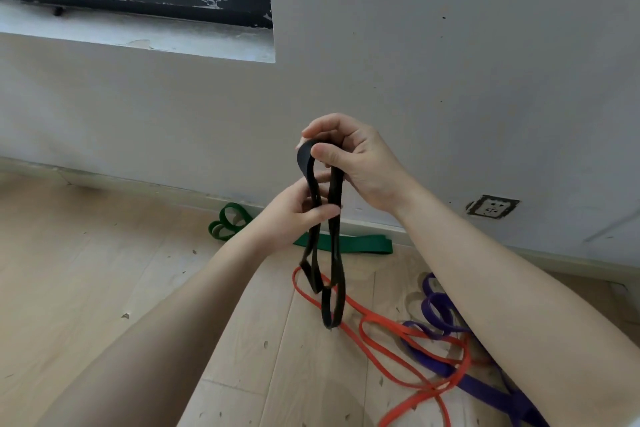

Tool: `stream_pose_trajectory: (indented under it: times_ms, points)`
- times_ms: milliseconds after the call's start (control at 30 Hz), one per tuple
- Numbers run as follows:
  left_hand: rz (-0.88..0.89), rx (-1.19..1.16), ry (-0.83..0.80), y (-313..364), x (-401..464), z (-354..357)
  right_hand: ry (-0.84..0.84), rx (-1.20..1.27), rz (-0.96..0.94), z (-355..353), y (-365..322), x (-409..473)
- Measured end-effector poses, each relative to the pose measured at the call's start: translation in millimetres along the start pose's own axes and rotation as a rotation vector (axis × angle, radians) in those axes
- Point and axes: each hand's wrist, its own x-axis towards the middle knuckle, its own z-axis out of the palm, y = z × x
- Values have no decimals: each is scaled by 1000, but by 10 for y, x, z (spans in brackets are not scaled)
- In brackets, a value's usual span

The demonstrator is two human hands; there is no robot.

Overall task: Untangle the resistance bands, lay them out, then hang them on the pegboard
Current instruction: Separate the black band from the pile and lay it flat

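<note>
Two hands hold one black band up in front of the wall, while three other bands lie on the floor.

The green band (346, 242) lies on the floor (104, 270) by the wall; its middle is hidden behind the left wrist, and its left end makes loops. The left hand (294, 215) has its grip pinching the strands of the black band (334, 218) between thumb and fingers, low on the band. The right hand (353, 159) has its grip pinching the top fold of the same band. The band hangs down twisted in several loops; how they cross is hard to make out. Under it lie one orange band (391, 350) and one purple band (446, 319), tangled together; both are cut off at the lower edge, and the right forearm covers part of the purple one. One wall socket (491, 206) is at the right.
</note>
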Motion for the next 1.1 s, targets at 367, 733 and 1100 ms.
stream_pose_trajectory:
  times_ms: [367, 733, 1100]
  points:
    - [13, 22, 151, 70, 42, 92, 180, -16, 247, 74, 534, -429]
    - [21, 9, 186, 289, 153, -49, 199, -173, 336, 477, 860, -515]
    - [4, 166, 392, 231, 281, -47, 380, -646, 193, 618, 920, -451]
